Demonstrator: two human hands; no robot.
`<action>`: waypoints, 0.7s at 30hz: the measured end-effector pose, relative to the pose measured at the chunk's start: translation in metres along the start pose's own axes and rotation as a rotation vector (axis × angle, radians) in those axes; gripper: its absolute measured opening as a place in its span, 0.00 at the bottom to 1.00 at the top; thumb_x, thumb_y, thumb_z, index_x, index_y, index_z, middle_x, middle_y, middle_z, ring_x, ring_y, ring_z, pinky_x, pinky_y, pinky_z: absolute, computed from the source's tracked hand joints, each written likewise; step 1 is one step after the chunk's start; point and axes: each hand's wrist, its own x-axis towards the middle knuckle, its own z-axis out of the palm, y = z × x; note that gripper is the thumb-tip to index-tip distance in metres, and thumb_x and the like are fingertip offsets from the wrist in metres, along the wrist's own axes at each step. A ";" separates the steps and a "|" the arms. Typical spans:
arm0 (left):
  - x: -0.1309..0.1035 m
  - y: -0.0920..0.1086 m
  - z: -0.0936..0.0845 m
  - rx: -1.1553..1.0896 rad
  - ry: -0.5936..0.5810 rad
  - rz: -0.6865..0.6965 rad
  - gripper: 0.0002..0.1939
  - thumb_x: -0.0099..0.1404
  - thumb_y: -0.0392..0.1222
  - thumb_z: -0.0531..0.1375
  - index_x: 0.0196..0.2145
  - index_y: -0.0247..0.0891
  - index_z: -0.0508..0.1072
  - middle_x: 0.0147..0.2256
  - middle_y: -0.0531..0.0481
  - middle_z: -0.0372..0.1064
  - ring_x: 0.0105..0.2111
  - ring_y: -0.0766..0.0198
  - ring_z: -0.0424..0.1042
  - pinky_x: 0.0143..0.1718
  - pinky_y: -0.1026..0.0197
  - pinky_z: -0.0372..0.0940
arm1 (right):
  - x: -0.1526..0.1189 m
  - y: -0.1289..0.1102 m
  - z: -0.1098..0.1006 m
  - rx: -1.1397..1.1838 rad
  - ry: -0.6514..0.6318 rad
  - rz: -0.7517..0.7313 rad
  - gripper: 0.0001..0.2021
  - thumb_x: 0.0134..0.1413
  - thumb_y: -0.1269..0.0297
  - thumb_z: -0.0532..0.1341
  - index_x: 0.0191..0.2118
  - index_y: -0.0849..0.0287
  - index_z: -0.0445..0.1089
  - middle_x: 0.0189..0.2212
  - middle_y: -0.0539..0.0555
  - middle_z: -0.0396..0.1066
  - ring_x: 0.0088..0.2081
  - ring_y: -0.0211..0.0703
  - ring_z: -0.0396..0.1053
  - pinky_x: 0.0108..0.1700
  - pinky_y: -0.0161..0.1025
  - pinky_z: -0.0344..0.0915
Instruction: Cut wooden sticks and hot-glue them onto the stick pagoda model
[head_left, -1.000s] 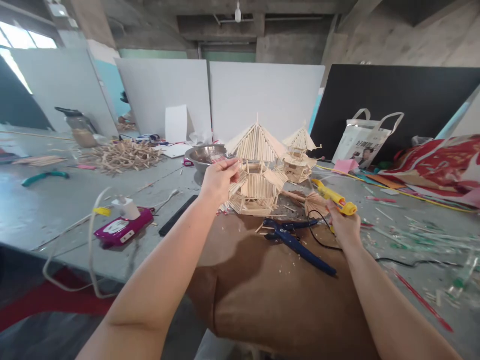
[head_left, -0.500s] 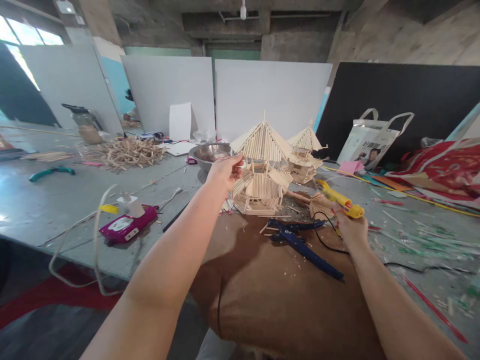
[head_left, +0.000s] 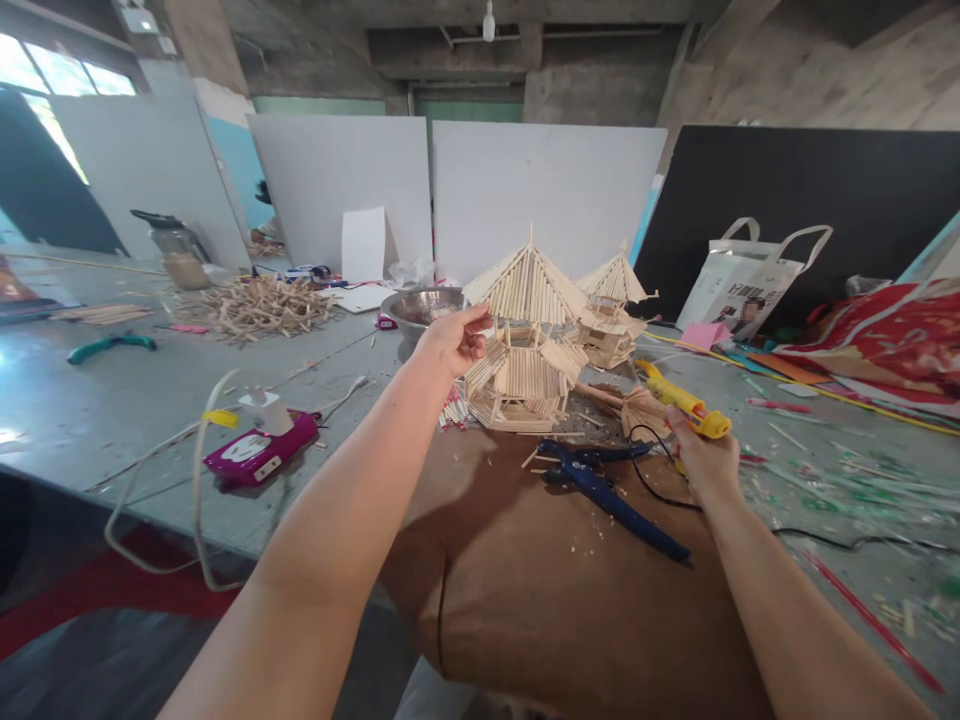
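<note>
A two-tiered model pavilion (head_left: 529, 375) made of thin wooden sticks stands upright in front of me, under a pointed roof. At the left edge of that roof my left hand (head_left: 459, 340) is closed, thumb and forefinger pinching its corner; the other fingers are curled. My right hand (head_left: 703, 458) is wrapped around a yellow hot glue gun (head_left: 667, 388), its nozzle end toward the models. A black cord hangs from the gun. Blue-handled pliers (head_left: 600, 490) lie below the pavilion on a brown sheet (head_left: 540, 600).
Behind stands a second stick pavilion (head_left: 609, 330). A metal bowl (head_left: 401, 312) and a heap of sticks (head_left: 262, 308) are to the left, with a purple power strip (head_left: 262, 455) nearer. A white bag (head_left: 739, 285) and scattered sticks (head_left: 840, 470) are to the right.
The whole view has shifted very slightly. Both hands keep their places, at the roof and on the glue gun.
</note>
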 end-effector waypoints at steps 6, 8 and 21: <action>0.000 0.002 0.000 0.019 -0.019 -0.003 0.08 0.44 0.36 0.63 0.18 0.33 0.67 0.16 0.50 0.64 0.11 0.76 0.52 0.14 0.68 0.40 | 0.003 0.002 -0.001 -0.029 -0.013 -0.009 0.20 0.35 0.45 0.59 0.20 0.62 0.65 0.08 0.47 0.58 0.13 0.36 0.57 0.15 0.33 0.53; 0.000 0.001 -0.001 0.022 -0.028 0.003 0.07 0.44 0.36 0.63 0.17 0.33 0.67 0.16 0.50 0.65 0.11 0.75 0.52 0.14 0.68 0.40 | 0.002 0.003 0.000 -0.004 -0.010 -0.006 0.20 0.35 0.45 0.59 0.19 0.61 0.65 0.08 0.47 0.57 0.13 0.35 0.56 0.14 0.33 0.53; 0.002 0.001 -0.003 -0.016 -0.076 -0.047 0.06 0.44 0.35 0.63 0.18 0.32 0.68 0.16 0.50 0.65 0.11 0.76 0.50 0.13 0.68 0.38 | -0.006 -0.012 -0.001 0.014 -0.015 -0.025 0.18 0.36 0.49 0.59 0.21 0.61 0.65 0.10 0.46 0.57 0.15 0.35 0.55 0.17 0.34 0.52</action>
